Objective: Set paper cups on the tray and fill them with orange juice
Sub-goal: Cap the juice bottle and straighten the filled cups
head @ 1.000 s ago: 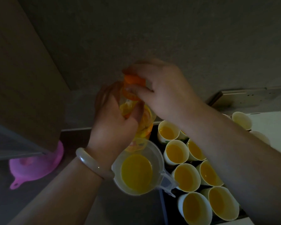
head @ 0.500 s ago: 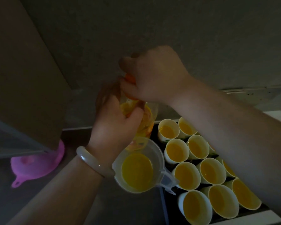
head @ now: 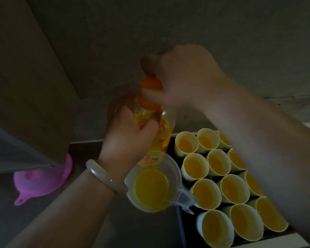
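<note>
Counter [head: 147, 230] spans the lower frame, with a black tray [head: 183, 228] at lower right carrying paper cups [head: 195, 167] of orange juice. A clear jug [head: 151, 188] of juice sits just beside it. My left hand [head: 129, 138] grips the juice bottle [head: 161, 129]; my right hand [head: 183, 76] is curled round its orange cap [head: 151, 83].

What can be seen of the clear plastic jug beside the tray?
The jug is translucent plastic, round, open-topped and upright, partly filled with orange juice. A clear spout or handle juts towards the paper cups. It stands on the dark counter left of the tray, in front of the bottle; nothing grips it.
</note>
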Demonstrator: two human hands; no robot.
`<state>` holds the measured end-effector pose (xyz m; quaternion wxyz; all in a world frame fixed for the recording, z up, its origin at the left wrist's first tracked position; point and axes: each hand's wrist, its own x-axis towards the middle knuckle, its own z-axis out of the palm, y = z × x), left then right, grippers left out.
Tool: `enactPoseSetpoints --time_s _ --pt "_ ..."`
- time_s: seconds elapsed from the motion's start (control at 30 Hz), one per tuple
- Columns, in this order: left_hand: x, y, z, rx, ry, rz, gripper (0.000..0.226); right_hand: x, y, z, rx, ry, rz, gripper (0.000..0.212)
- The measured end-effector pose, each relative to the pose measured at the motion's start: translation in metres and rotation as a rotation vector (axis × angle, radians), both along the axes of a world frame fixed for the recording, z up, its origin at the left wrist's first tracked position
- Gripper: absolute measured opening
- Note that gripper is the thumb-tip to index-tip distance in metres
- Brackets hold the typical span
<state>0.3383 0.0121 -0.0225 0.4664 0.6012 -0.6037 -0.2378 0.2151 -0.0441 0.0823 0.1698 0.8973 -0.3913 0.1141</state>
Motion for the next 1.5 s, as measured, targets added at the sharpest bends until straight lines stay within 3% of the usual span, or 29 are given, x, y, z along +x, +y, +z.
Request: enactPoseSetpoints --time_s 0.1,0.23,0.37,0.43,0.57,0.73,0.87,1.1,1.3,1.4,1.5 --pt "-0.001 0.001 -0.001 0.006 -0.002 0.005 0.048 0.004 -0.003 -0.006 0.005 0.027 0.012 0.044" --pt "0.003 -0.007 -0.006 0.009 0.039 -0.008 0.052 0.018 0.003 -0.008 -0.012 0.008 -0.143 0.048" --pt "0.003 -0.006 -0.010 -0.042 0.039 0.015 0.062 0.028 0.002 -0.010 0.085 -0.078 -0.311 0.031" --pt "0.004 -0.004 -0.009 -0.041 0.034 0.012 0.061 0.029 0.002 -0.010 0.117 -0.083 -0.306 0.029" --pt "0.004 -0.005 -0.002 -0.006 -0.008 -0.015 0.050 0.013 0.003 -0.005 0.050 -0.049 -0.185 0.050" --pt "0.000 -0.001 -0.001 -0.003 -0.012 -0.010 0.054 0.008 0.001 -0.010 0.019 -0.020 -0.067 0.045" --pt "0.003 -0.001 -0.002 -0.017 -0.033 -0.010 0.052 0.021 0.006 -0.012 0.000 -0.048 -0.157 0.045" --pt "0.002 0.000 -0.004 -0.075 -0.022 0.001 0.067 0.031 0.010 -0.014 0.090 -0.097 -0.337 0.043" --pt "0.004 -0.006 -0.003 0.003 -0.062 0.002 0.067 0.008 0.008 -0.007 0.047 -0.055 -0.151 0.056" --pt "0.000 0.001 0.001 -0.003 -0.042 0.029 0.056 -0.002 0.008 -0.005 0.184 -0.077 0.011 0.050" --pt "-0.001 0.006 0.002 0.036 -0.045 0.038 0.053 0.000 0.009 -0.007 0.212 -0.123 -0.001 0.044"
